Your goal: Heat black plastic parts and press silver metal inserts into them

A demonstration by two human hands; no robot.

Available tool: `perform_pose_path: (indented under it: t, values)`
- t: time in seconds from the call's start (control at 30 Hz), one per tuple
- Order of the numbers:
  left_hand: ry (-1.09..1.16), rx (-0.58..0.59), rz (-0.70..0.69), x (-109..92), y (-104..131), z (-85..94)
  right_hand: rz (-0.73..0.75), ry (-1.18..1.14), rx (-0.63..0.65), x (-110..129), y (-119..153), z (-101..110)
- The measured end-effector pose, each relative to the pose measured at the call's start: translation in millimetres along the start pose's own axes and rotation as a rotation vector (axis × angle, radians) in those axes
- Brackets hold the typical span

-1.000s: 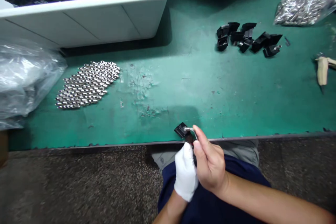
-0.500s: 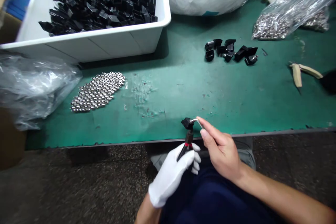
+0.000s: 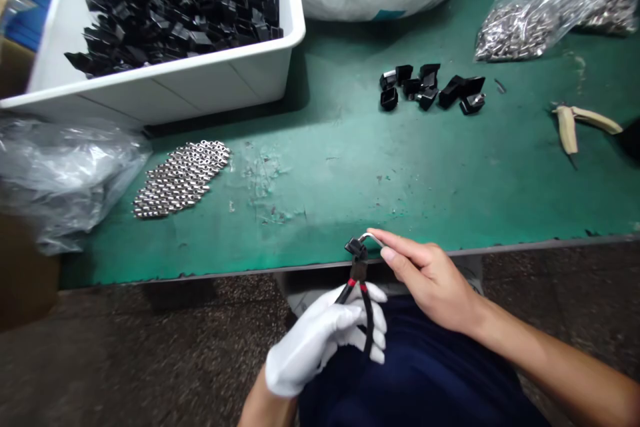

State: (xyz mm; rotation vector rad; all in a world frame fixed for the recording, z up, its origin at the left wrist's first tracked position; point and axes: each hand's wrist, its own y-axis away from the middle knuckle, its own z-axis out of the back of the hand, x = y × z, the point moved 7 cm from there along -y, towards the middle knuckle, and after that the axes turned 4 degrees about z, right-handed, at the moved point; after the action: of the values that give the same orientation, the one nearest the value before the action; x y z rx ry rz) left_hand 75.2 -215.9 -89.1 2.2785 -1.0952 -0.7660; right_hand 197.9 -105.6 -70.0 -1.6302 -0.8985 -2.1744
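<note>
My left hand (image 3: 327, 333), in a white glove, is closed around the spread black handles of a pair of pliers (image 3: 359, 273) with red bands. At the jaws, near the table's front edge, sits a small black plastic part (image 3: 355, 247). My bare right hand (image 3: 425, 273) pinches a thin bent metal hex key (image 3: 373, 237) between thumb and forefinger. The key's bent end meets the right side of the black part; whether its tip is inside cannot be made out.
A white bin (image 3: 200, 90) of black parts stands at the back left. Small metal fittings (image 3: 183, 180) lie in rows beside a plastic bag (image 3: 65, 173). Further right are several black parts (image 3: 427, 87), a bag of metal pieces (image 3: 515, 30) and cream-handled pliers (image 3: 567, 130).
The pliers' handles have spread wider and my left fingers have loosened around them. The black part has tilted and sits slightly lower. The right hand still pinches the hex key.
</note>
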Motion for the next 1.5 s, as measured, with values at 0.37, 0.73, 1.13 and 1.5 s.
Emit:
perform_pose_path:
  t: [0.37,0.73,1.13,1.5]
  values:
    - [-0.603,-0.502,-0.133,-20.7,-2.2,7.5,-0.057,0.056,-0.027,15.9,-0.7,2.7]
    - [-0.746,-0.571,-0.189,-24.2,-3.2,20.6,-0.069,0.155,0.018,14.7,1.7,3.6]
    - [-1.223,-0.798,-0.393,-42.4,18.5,7.8,-0.183,-0.033,0.277,21.2,7.6,22.3]
    - [-2.021,-1.162,-0.884,-81.4,47.9,1.5,0.117,0.294,0.242,48.3,6.1,33.4]
